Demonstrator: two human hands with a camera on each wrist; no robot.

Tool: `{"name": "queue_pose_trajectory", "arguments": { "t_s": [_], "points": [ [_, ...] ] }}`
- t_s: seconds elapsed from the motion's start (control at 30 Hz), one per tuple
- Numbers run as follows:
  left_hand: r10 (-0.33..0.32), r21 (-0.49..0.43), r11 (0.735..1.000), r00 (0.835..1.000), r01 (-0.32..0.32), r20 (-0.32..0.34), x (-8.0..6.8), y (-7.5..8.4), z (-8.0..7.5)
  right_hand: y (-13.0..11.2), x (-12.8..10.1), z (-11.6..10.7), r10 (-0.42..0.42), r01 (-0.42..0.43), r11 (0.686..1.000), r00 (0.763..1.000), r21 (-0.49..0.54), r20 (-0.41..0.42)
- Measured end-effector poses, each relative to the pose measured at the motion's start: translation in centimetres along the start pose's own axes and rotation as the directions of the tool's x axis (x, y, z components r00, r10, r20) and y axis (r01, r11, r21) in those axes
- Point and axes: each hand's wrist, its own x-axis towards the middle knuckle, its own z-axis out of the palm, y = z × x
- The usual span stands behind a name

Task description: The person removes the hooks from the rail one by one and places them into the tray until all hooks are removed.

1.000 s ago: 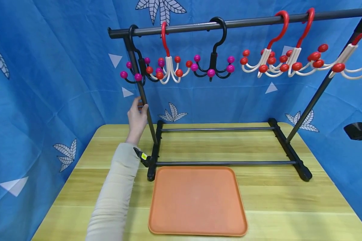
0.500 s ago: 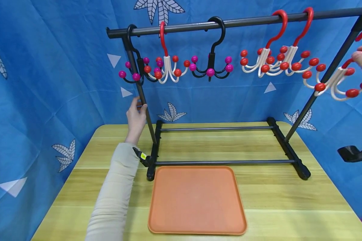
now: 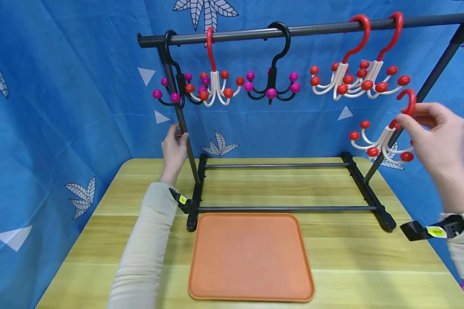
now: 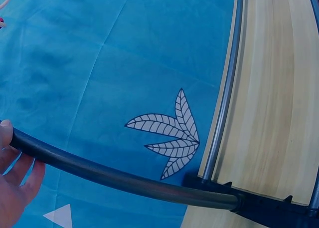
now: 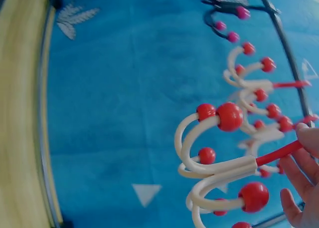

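A: Head view, hands first. Right hand (image 3: 438,141) at 3 o'clock of frame, thumb and fingers pinching the red stem of a white multi-arm plastic hook with red ball tips (image 3: 383,139). Hook is off the black metal top rail (image 3: 309,28), hanging in the air below it, tilted, arms spread toward 9 o'clock from the hand.

B: Left hand?

A: Left hand (image 3: 175,148) at 9 o'clock, fingers curled round the rack's slanted black left upright pole (image 3: 179,116). Left wrist view confirms: fingers (image 4: 15,180) wrapped under the pole.

B: Gap between held hook and left hand?

A: Well apart; the whole rack width lies between. Two more red-and-white hooks (image 3: 355,79) hang on the rail at 11 o'clock from the held one, near it.

B: Rest of the rail?

A: Black hook with magenta balls (image 3: 272,83) mid-rail; a red-and-white one and another black one bunched at the left end.

B: Below?

A: Orange rectangular plastic tray (image 3: 251,257) on the yellow wooden table (image 3: 352,257), at 6 o'clock, just in front of the rack's base.
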Motion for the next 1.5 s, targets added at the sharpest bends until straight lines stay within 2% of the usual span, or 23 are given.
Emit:
{"name": "queue_pose_trajectory", "arguments": {
  "t_s": [0.1, 0.27, 0.57, 0.77, 1.03, 1.3, 1.5],
  "points": [
    [0.0, -0.001, 1.0, 1.0, 0.0, -0.001, 0.0, -0.1, 0.0, 0.0, -1.1, 1.3, -0.057, 0.059, 0.997, 0.997, -0.039, 0.054],
    [-0.002, -0.001, 1.0, 1.0, 0.002, 0.007, -0.1, -0.3, 0.1, -0.2, -3.3, 3.7, -0.153, 0.159, 0.987, 0.976, -0.029, 0.154],
    [0.024, 0.0, 1.0, 1.0, -0.024, 0.008, 0.2, -0.1, -0.1, -1.1, -6.6, 8.2, -0.239, 0.233, 0.971, 0.93, 0.053, 0.279],
    [0.003, 0.003, 1.0, 1.0, -0.003, 0.028, 0.1, 0.1, -0.2, -1.3, -8.6, 11.0, -0.298, 0.274, 0.954, 0.898, 0.118, 0.324],
    [-0.001, 0.004, 1.0, 1.0, 0.001, 0.029, 0.1, 0.0, -0.2, -1.3, -11.2, 14.4, -0.314, 0.25, 0.946, 0.86, 0.206, 0.402],
    [0.011, 0.002, 1.0, 1.0, -0.012, 0.019, 0.0, 0.0, -0.4, -2.4, -14.7, 17.8, -0.285, 0.154, 0.943, 0.833, 0.295, 0.475],
    [0.022, 0.004, 1.0, 0.999, -0.022, 0.028, 0.0, -0.1, -0.3, -3.2, -17.2, 19.9, -0.257, 0.107, 0.948, 0.81, 0.299, 0.527]
  ]
}}
